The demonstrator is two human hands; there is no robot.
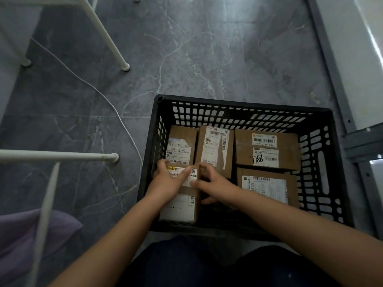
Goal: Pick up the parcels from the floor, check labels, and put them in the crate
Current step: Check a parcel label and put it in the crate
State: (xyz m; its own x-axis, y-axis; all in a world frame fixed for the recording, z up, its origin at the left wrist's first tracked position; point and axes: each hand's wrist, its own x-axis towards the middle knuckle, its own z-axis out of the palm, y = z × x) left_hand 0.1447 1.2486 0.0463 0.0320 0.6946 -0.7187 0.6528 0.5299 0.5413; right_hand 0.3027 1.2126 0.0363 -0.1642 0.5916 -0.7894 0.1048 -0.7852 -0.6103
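A black plastic crate (323, 154) stands on the floor in front of me with several brown labelled parcels lying flat inside. Both hands hold one parcel (180, 208) at the crate's near left corner, its white labels facing up. My left hand (169, 182) grips its far left end, thumb laid across the top label. My right hand (213, 183) grips its far right edge with curled fingers. Further back lie two parcels (180, 146) (215, 146). On the right are a parcel marked 786 (267, 150) and another (267, 186) nearer me.
The floor (207, 48) is grey marble tile. White metal legs (103, 34) of furniture rise at the upper left, and a white bar (58, 155) crosses at the left. A white cable (93, 88) runs over the floor toward the crate. A grey metal frame (331, 69) borders the right.
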